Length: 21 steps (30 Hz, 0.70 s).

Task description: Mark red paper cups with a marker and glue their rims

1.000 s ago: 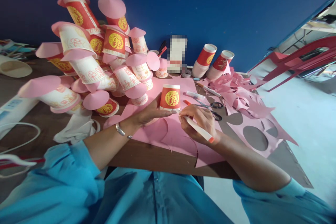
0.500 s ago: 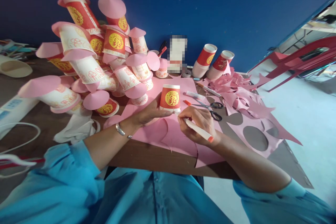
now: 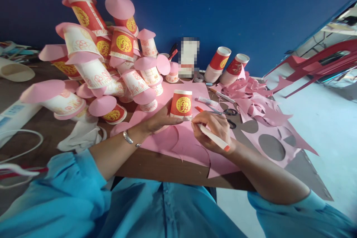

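A red and white paper cup with a round yellow emblem is held by my left hand, its thumb along the cup's lower edge. My right hand grips a white marker pen with an orange end, the tip pointed at the lower right edge of the cup. Whether the tip touches the cup is hidden by my fingers. Just behind my right hand lie scissors with dark handles and an orange marker cap. Pink paper spreads under both hands.
At left is a tall heap of decorated paper cups with pink cone tops. Two stacks of cups stand at the back. Pink paper scraps pile up at right. A white cloth lies near my left forearm; a blue wall rises behind.
My right hand has shifted slightly to the right with the marker pen, covering more of the scissors. The cup in my left hand has turned a little, and its emblem looks slightly different.
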Available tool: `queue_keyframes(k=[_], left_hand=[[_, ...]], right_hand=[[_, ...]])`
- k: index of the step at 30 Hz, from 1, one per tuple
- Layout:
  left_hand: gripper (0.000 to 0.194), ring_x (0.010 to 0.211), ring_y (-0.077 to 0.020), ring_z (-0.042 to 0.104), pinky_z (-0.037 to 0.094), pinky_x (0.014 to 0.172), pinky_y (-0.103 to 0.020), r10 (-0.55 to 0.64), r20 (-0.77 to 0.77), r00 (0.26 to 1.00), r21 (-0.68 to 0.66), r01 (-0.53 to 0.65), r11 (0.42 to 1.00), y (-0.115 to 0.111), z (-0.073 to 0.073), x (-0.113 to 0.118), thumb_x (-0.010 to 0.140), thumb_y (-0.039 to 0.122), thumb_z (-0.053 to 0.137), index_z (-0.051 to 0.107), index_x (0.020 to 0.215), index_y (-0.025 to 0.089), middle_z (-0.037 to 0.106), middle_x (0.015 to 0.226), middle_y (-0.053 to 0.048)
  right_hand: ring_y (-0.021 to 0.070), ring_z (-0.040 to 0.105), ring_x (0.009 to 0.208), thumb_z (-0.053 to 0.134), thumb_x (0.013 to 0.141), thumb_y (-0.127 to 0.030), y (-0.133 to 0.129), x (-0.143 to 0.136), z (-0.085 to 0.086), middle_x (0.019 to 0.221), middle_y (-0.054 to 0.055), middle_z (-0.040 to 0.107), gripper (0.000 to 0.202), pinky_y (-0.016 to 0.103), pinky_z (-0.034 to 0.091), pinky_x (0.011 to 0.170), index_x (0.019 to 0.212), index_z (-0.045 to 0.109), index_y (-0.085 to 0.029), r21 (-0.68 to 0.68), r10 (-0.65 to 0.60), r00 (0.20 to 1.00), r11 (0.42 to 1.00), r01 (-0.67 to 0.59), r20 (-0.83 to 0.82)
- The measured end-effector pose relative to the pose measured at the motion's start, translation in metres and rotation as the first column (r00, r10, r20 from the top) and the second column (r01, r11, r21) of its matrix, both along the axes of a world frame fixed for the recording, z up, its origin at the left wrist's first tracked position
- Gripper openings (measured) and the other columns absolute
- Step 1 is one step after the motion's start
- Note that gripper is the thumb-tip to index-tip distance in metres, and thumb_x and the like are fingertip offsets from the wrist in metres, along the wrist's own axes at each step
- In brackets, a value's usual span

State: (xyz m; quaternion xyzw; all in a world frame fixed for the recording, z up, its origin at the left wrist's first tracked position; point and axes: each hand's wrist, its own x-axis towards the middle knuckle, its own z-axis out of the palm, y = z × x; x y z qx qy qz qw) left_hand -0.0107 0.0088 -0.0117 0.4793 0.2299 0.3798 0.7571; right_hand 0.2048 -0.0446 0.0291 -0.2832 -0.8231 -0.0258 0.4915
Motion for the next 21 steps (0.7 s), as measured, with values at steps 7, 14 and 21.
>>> queue_keyframes(k=[7,14,21], left_hand=[[0.085,0.117,-0.0288,0.075,0.058,0.105,-0.044,-0.016,-0.044,0.999,0.025,0.017,1.000,-0.0021,0.0070,0.0012,0.079,0.028,0.100,0.059,0.152,0.027,0.079,0.124,-0.010],[0.094,0.125,-0.0344,0.073,0.056,0.109,-0.049,-0.011,-0.069,0.998,0.034,0.014,0.999,-0.0021,0.0073,0.0007,0.077,0.035,0.102,0.055,0.158,0.027,0.078,0.130,-0.012],[0.095,0.123,-0.0339,0.075,0.057,0.110,-0.051,-0.022,-0.070,0.997,0.020,0.023,1.000,-0.0022,0.0044,0.0004,0.077,0.036,0.102,0.053,0.158,0.027,0.078,0.129,-0.013]], right_hand=[[0.0131,0.072,0.060,0.062,0.099,-0.009,0.0003,0.0005,-0.0014,0.079,-0.002,0.077,0.016,0.025,0.054,0.053,0.101,0.060,-0.025,-0.012,-0.004,1.000,1.000,0.004,0.022],[0.0132,0.071,0.061,0.061,0.099,-0.008,-0.0002,-0.0007,-0.0002,0.079,-0.002,0.075,0.017,0.025,0.054,0.055,0.101,0.059,-0.025,-0.009,0.005,0.999,1.000,-0.005,0.035],[0.0139,0.075,0.066,0.064,0.100,-0.009,0.0007,0.0001,0.0000,0.084,0.000,0.078,0.015,0.024,0.055,0.058,0.104,0.061,-0.024,-0.021,0.031,0.999,0.999,-0.031,0.020]])
